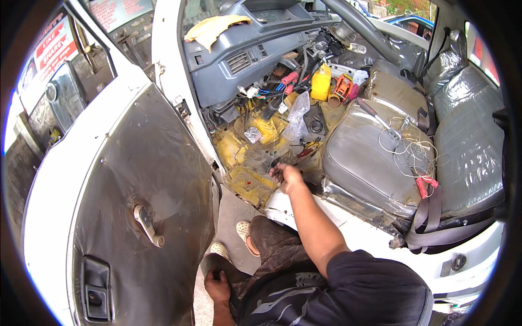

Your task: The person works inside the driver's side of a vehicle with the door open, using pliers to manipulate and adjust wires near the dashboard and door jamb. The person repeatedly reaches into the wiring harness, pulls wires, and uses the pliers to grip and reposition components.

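My right hand [286, 175] reaches over the door sill into the footwell, its fingers curled together. A small dark thing shows at the fingertips, but I cannot make out what it is. Below it lies the bare, dirty yellow floor [253, 182]. Just beyond are pliers [308, 150] with red and yellow handles, a sheet of clear bubble wrap [297, 118] and a small clear packet [252, 135]. Low down, my left hand [218, 286] rests on my trouser leg [228, 271] with nothing seen in it, its fingers loosely laid out.
The open door [144, 201] stands left. A yellow bottle [321, 82], an orange tool [342, 87] and loose wiring [266, 93] lie under the dashboard [239, 65]. On the grey seat [370, 157] are a ratchet [379, 118] and thin wire with red clips [427, 185]. A yellow cloth [216, 31] covers the dashboard top.
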